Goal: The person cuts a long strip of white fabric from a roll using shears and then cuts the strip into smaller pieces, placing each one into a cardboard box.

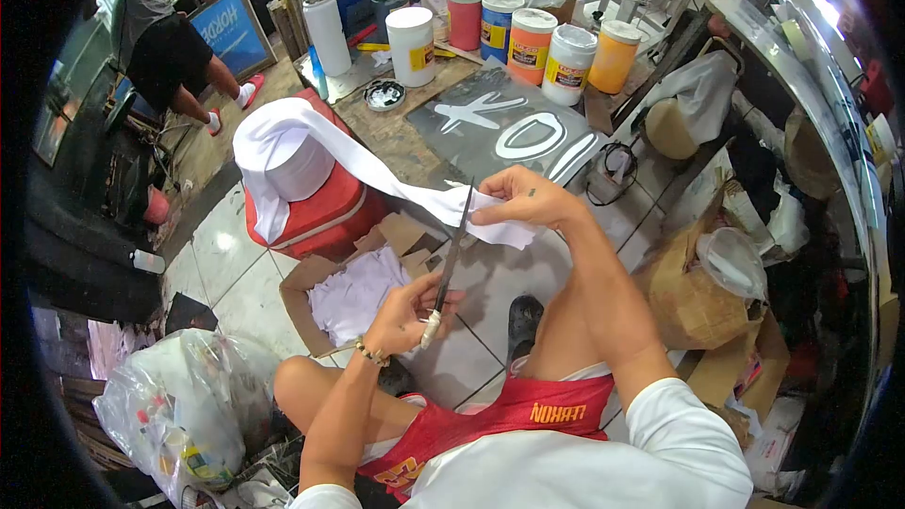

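Note:
A long white fabric strip (pixel 377 165) runs from a white roll (pixel 300 168) on a red cooler (pixel 320 217) to my right hand (pixel 518 198), whose fingers pinch its free end. My left hand (pixel 410 313) is closed round the pale wrapped handle of a long dark blade (pixel 453 250), which points up. The blade's upper part lies at the strip, just left of my right fingers. Below, left of the blade, an open cardboard box (pixel 300 287) holds white cloth pieces (pixel 358 292).
Paint jars (pixel 528 42), a white bottle (pixel 325 33) and a painted dark board (pixel 500 123) are on the low table ahead. A clear bag of refuse (pixel 193 405) lies at left, cardboard (pixel 702 283) at right. Another person (pixel 165 38) stands at the upper left.

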`<act>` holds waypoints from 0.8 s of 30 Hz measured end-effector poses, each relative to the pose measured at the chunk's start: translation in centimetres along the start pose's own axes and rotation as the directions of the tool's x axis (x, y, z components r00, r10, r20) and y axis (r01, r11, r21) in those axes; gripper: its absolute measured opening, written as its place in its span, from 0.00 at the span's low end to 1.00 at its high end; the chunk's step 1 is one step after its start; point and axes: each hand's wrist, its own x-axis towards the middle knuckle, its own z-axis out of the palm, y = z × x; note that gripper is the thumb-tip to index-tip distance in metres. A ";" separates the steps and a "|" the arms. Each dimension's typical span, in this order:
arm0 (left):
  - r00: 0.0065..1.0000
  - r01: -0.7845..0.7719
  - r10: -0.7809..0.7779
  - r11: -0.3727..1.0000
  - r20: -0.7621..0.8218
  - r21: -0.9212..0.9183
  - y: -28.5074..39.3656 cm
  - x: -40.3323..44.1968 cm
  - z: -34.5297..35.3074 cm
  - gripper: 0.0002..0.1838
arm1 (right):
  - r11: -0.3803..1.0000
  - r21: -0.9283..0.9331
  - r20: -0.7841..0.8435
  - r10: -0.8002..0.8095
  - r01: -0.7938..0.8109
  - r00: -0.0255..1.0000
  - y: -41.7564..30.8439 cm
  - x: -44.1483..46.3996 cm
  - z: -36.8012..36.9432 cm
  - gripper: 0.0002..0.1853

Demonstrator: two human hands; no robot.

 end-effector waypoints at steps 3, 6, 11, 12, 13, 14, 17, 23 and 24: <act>0.995 -0.097 0.097 0.994 -0.002 0.052 -0.3 0.1 -0.1 0.44 | 0.998 0.058 -0.013 -0.029 0.030 0.999 0.1 0.5 0.6 0.16; 0.978 -0.206 0.207 0.972 -0.002 0.117 -0.3 0.3 -0.1 0.46 | 0.995 -0.093 0.034 0.027 -0.024 0.999 -0.4 0.5 1.5 0.16; 0.966 -0.252 0.257 0.952 -0.012 0.172 -0.6 0.1 -0.5 0.44 | 0.993 -0.113 -0.010 -0.042 0.040 0.999 -0.2 0.6 1.6 0.16; 0.980 -0.193 0.198 0.973 -0.029 0.130 -0.8 0.1 -0.5 0.43 | 0.993 -0.113 -0.009 -0.041 0.040 0.999 -0.3 0.5 1.5 0.16; 0.990 -0.133 0.137 0.987 -0.044 0.088 -1.0 0.1 -0.6 0.42 | 0.995 -0.069 -0.042 -0.076 0.073 0.996 -0.6 0.4 1.5 0.16; 0.989 -0.134 0.138 0.987 -0.044 0.088 -1.0 0.1 -0.6 0.42 | 0.994 -0.028 -0.077 -0.110 0.108 0.991 -0.7 0.3 1.4 0.15; 0.991 -0.119 0.126 0.985 -0.053 0.123 -0.4 0.0 -0.2 0.41 | 0.997 0.008 -0.075 -0.082 0.083 0.994 -0.9 0.0 1.0 0.15; 0.989 -0.138 0.140 0.989 -0.039 0.047 0.0 0.0 0.0 0.39 | 0.983 0.069 -0.055 -0.167 0.170 0.984 0.2 0.7 1.1 0.14; 0.992 -0.122 0.122 0.992 -0.032 0.001 0.0 0.0 0.0 0.38 | 0.972 0.060 -0.069 -0.222 0.226 0.973 0.1 0.8 1.2 0.14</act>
